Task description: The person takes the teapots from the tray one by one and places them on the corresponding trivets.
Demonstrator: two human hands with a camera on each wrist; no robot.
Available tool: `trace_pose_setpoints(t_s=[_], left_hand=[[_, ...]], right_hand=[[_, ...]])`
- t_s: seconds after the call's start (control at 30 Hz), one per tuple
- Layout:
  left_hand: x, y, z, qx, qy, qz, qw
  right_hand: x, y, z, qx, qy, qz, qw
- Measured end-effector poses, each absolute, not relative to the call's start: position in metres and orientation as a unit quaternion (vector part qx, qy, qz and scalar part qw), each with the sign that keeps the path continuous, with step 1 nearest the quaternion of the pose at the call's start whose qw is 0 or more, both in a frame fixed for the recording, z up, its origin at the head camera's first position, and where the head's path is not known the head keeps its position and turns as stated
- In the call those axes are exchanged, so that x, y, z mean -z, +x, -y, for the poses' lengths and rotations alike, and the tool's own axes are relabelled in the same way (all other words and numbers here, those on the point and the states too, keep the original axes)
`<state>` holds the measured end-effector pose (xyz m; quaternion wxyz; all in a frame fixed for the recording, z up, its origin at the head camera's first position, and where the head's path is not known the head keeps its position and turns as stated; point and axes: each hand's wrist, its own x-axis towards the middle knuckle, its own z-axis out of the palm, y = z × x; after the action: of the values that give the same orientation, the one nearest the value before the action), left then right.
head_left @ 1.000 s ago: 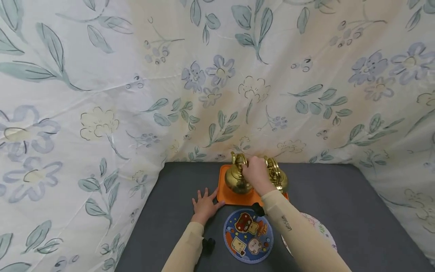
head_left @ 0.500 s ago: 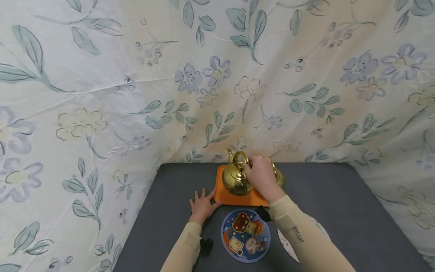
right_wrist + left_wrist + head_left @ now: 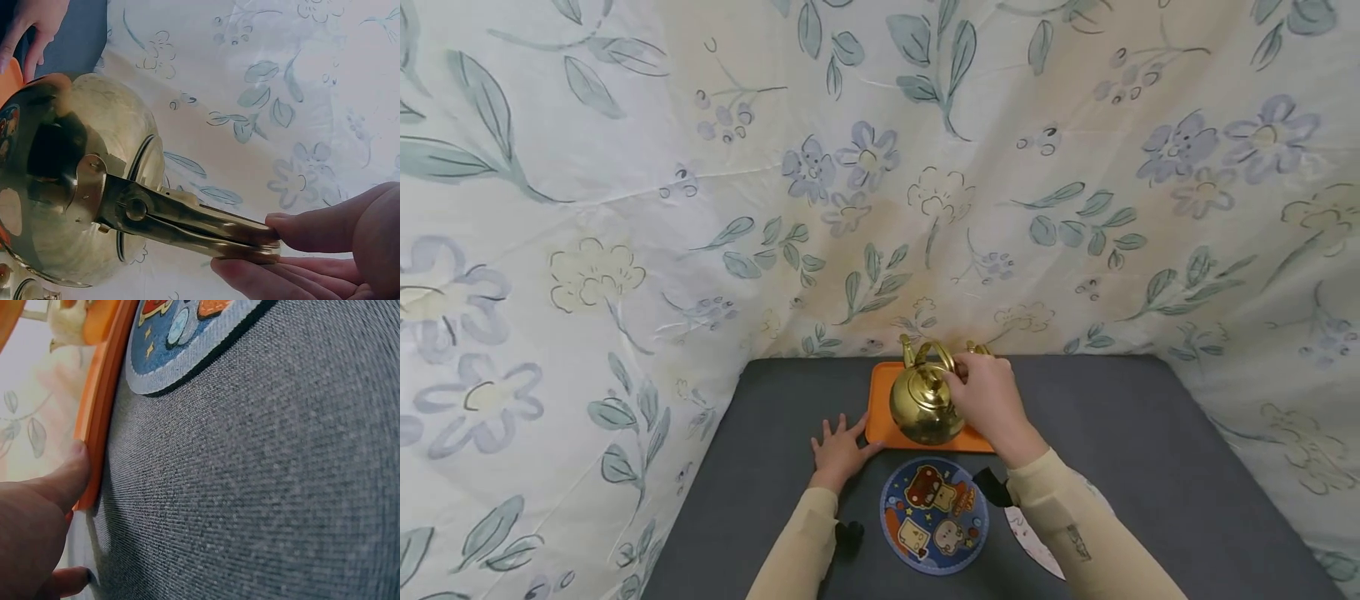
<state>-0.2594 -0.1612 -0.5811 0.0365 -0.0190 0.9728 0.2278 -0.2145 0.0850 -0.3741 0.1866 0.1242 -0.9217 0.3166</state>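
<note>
My right hand [image 3: 996, 404] pinches the arched handle of a shiny brass kettle [image 3: 925, 407] between thumb and fingers. The kettle overlaps the orange tray [image 3: 880, 421] in the head view, spout toward the back. From the right wrist view, the thumb and fingertips close on the end of the handle [image 3: 194, 222]. With fingers spread, my left hand [image 3: 838, 454] rests at the tray's near left corner; its thumb touches the tray's rim [image 3: 94, 444]. A second brass kettle [image 3: 977, 347] is mostly hidden behind my right hand.
Just in front of the tray lies a round blue mat [image 3: 934, 517] with cartoon figures. A round white flower-patterned plate [image 3: 1030, 537] is partly covered by my right forearm. Flowered cloth [image 3: 865, 208] hangs behind the dark grey table [image 3: 1097, 417].
My right hand has drawn the kettle a little toward me and rightward over the tray, and the kettle looks larger. The left hand has stayed at the tray's corner while the view shifts slightly.
</note>
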Motion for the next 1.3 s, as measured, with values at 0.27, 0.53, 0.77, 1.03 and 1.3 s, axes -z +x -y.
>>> trace_pose_setpoints(t_s=[0.27, 0.53, 0.77, 1.03, 1.3], left_hand=[[0.587, -0.264, 0.159, -0.226, -0.03, -0.973, 0.037], [0.584, -0.264, 0.157, -0.232, -0.031, -0.972, 0.035], [0.584, -0.266, 0.155, -0.23, -0.037, -0.972, 0.038], [0.585, -0.261, 0.155, -0.232, -0.041, -0.971, 0.037], [0.589, -0.26, 0.156, -0.225, -0.037, -0.973, 0.036]], right_hand=[[0.372, -0.205, -0.095, -0.327, 0.132, 0.919, 0.178], [0.371, -0.195, -0.101, -0.34, 0.139, 0.912, 0.181], [0.372, -0.186, -0.109, -0.344, 0.152, 0.909, 0.181], [0.378, -0.175, -0.113, -0.359, 0.142, 0.911, 0.147], [0.386, -0.163, -0.118, -0.352, 0.136, 0.917, 0.13]])
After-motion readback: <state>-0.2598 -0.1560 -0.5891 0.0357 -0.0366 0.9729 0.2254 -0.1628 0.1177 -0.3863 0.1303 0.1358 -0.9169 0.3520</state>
